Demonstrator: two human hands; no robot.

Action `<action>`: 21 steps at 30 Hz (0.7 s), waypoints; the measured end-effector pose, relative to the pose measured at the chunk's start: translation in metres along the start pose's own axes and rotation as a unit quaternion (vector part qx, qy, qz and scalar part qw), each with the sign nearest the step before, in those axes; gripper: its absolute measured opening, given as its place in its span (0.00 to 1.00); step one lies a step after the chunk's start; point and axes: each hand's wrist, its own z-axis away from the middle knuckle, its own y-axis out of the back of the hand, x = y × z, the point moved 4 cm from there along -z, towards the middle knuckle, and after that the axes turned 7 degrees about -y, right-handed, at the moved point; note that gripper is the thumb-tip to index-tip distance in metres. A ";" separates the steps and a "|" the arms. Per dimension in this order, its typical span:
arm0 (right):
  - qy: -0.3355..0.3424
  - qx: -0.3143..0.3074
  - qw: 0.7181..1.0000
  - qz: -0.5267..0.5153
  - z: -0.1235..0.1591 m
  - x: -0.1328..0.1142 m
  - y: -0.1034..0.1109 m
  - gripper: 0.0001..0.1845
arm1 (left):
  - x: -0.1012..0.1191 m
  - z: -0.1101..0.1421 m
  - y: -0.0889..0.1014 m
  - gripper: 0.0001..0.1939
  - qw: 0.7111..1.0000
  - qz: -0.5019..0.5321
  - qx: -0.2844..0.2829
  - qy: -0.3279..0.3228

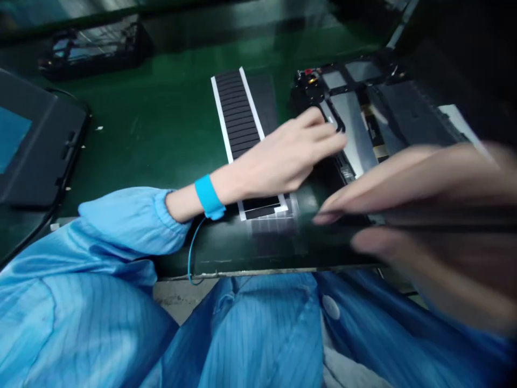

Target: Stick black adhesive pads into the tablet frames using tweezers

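Note:
My left hand (288,153), with a blue wrist strap (209,196) above it, reaches over a sheet of black adhesive strips (238,113) with white edges. Its fingers are curled together at the near left edge of a black device frame (351,113), and what they pinch, if anything, is hidden. Close to the camera on the right, my right hand (436,199) is blurred by motion. A dark band runs between its thumb and fingers; I cannot make out whether that is a tool or a gap.
A grey device with a blue screen (14,137) stands at the left, a cable beside it. At the back left sits another black frame (92,46). Clear film (278,229) lies near the front edge of the green mat (153,134). A blue cord (191,245) hangs from the strap.

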 end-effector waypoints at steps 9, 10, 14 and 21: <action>0.049 -0.037 0.994 -0.090 0.010 0.026 -0.059 0.03 | -0.019 0.047 0.000 0.15 0.965 0.028 -0.222 0.135; 0.048 -0.038 0.993 -0.097 0.011 0.027 -0.058 0.02 | -0.021 0.047 -0.003 0.16 0.963 0.023 -0.229 0.142; 0.038 -0.022 0.994 -0.098 0.012 0.027 -0.051 0.02 | -0.020 0.044 -0.007 0.20 0.950 -0.009 -0.278 0.141; 0.037 -0.021 0.993 -0.108 0.012 0.029 -0.060 0.03 | -0.015 0.041 -0.008 0.23 0.937 -0.086 -0.306 0.146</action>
